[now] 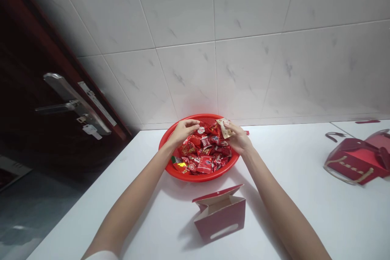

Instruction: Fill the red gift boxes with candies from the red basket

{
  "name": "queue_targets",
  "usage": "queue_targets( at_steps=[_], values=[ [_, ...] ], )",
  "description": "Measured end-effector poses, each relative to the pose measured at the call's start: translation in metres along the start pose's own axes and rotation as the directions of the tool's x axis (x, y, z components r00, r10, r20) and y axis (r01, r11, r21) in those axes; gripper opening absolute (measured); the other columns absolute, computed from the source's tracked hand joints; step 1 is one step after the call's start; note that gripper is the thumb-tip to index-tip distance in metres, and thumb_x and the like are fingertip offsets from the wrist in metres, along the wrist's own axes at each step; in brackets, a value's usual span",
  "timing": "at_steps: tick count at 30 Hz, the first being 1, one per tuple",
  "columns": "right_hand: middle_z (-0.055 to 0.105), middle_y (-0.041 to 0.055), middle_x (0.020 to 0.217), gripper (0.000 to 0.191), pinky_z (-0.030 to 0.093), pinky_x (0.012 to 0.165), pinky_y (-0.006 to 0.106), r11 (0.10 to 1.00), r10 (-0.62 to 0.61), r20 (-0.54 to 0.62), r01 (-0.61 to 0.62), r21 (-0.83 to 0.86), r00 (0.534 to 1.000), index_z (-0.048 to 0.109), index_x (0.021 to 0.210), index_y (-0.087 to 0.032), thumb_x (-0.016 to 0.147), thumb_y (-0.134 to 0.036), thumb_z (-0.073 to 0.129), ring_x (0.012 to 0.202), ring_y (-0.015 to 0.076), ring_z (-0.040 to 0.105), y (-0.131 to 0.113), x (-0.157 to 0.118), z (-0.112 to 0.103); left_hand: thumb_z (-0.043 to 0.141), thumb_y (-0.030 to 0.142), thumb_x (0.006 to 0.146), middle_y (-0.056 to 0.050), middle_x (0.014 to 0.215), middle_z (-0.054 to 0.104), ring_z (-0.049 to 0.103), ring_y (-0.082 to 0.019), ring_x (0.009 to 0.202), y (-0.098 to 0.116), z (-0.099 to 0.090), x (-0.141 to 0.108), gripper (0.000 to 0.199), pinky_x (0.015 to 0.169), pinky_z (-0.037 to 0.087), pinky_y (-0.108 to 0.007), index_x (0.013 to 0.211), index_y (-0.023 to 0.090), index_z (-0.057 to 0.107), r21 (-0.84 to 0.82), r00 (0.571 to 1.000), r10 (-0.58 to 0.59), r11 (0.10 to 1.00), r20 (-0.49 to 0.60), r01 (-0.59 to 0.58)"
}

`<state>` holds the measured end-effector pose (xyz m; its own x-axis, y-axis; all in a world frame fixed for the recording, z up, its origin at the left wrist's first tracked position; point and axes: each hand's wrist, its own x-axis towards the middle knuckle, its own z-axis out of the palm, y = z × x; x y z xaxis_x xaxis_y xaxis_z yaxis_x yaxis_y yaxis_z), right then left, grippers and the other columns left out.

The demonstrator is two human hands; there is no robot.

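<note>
A red plastic basket [202, 178] stands near the wall, filled with red wrapped candies [204, 164]. Over its back left part is my left hand [183, 131], fingers bent together at a red wrapper with a round white mark [201, 130]. My right hand [238, 137] is at the basket's right side, closed on a cream-coloured packet [224, 128]. In front of the basket a dark red paper box [221, 220] stands with its top open; it looks bare inside as far as its opening shows.
More dark red boxes [350, 159] with cord handles lie at the right of the white table [283, 162]. Behind is a tiled wall [185, 77]. A dark door with a metal handle [57, 107] and keys is at the left.
</note>
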<state>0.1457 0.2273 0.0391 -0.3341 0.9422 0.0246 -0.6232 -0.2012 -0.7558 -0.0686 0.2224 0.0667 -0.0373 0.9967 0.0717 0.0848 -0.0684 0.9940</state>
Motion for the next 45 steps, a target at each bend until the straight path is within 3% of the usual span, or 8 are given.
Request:
queue_targets(
  at_steps=[9,16,22,26,33,36,40,45],
  values=[
    [0.072,-0.0028,0.075,0.034,0.045,0.063,0.024,0.998,0.01,0.08,-0.005,-0.064,0.997,0.071,0.083,-0.019,0.058,-0.031,0.09,0.065,0.0118,0.061,0.0,-0.001,-0.001,0.077,0.037,0.068,-0.004,0.09,0.07,0.064,-0.017,0.083,0.012,0.03,-0.025,0.028,0.079,0.052,-0.031,0.086,0.016,0.068,0.059,0.986,0.162,0.986,-0.041,-0.159],
    [0.074,-0.0012,0.079,0.036,0.048,0.061,0.022,0.996,0.029,0.146,-0.016,-0.091,0.989,0.073,0.083,-0.019,0.055,-0.031,0.092,0.066,0.0118,0.063,-0.009,-0.013,0.006,0.07,0.033,0.077,-0.006,0.092,0.074,0.069,-0.02,0.086,0.012,0.036,-0.047,0.021,0.081,0.056,-0.033,0.09,0.017,0.07,0.167,0.949,0.308,0.941,-0.068,-0.293],
    [0.076,-0.0005,0.084,0.037,0.051,0.063,0.023,0.991,0.014,0.274,0.023,-0.133,0.962,0.073,0.089,-0.023,0.059,-0.032,0.092,0.072,0.015,0.068,-0.021,-0.029,0.016,0.064,0.035,0.084,-0.005,0.093,0.074,0.07,-0.02,0.084,0.018,0.038,-0.073,0.02,0.063,0.056,-0.027,0.093,0.019,0.07,0.339,0.878,0.439,0.869,-0.193,-0.36],
    [0.076,0.0016,0.091,0.036,0.052,0.068,0.025,0.981,-0.018,0.28,0.071,-0.18,0.96,0.072,0.091,-0.022,0.061,-0.033,0.09,0.079,0.0162,0.068,-0.023,-0.04,0.026,0.062,0.034,0.088,-0.005,0.096,0.074,0.07,-0.019,0.088,0.027,0.038,-0.085,0.019,0.07,0.056,-0.026,0.099,0.02,0.07,0.421,0.789,0.558,0.799,-0.256,-0.428],
    [0.073,0.0004,0.09,0.039,0.05,0.069,0.026,0.952,-0.104,0.303,0.183,-0.244,0.947,0.071,0.095,-0.024,0.061,-0.029,0.09,0.081,0.0164,0.066,-0.03,-0.06,0.038,0.061,0.032,0.091,-0.004,0.096,0.074,0.069,-0.019,0.09,0.034,0.039,-0.092,0.016,0.078,0.055,-0.028,0.096,0.02,0.071,0.511,0.726,0.626,0.74,-0.286,-0.437],
    [0.073,0.0008,0.093,0.038,0.051,0.073,0.027,0.94,-0.147,0.304,0.228,-0.253,0.941,0.072,0.094,-0.025,0.061,-0.029,0.09,0.084,0.0169,0.066,-0.031,-0.064,0.04,0.061,0.034,0.09,-0.004,0.097,0.073,0.069,-0.02,0.091,0.034,0.04,-0.094,0.018,0.078,0.055,-0.028,0.095,0.02,0.071,0.477,0.755,0.588,0.773,-0.291,-0.418],
    [0.074,0.0016,0.089,0.04,0.051,0.071,0.027,0.936,-0.135,0.26,0.209,-0.283,0.956,0.072,0.094,-0.023,0.059,-0.029,0.091,0.08,0.0169,0.066,-0.032,-0.066,0.04,0.063,0.035,0.089,-0.005,0.097,0.073,0.068,-0.021,0.093,0.032,0.042,-0.097,0.017,0.083,0.055,-0.03,0.095,0.021,0.072,0.397,0.835,0.536,0.799,-0.126,-0.452],
    [0.073,0.0018,0.083,0.043,0.05,0.063,0.027,0.941,-0.07,0.243,0.145,-0.307,0.968,0.069,0.095,-0.022,0.06,-0.032,0.091,0.071,0.0167,0.067,-0.036,-0.068,0.038,0.065,0.038,0.088,-0.007,0.1,0.073,0.068,-0.021,0.093,0.03,0.043,-0.1,0.022,0.085,0.056,-0.032,0.097,0.019,0.072,0.29,0.866,0.494,0.842,-0.076,-0.454]
  ],
)
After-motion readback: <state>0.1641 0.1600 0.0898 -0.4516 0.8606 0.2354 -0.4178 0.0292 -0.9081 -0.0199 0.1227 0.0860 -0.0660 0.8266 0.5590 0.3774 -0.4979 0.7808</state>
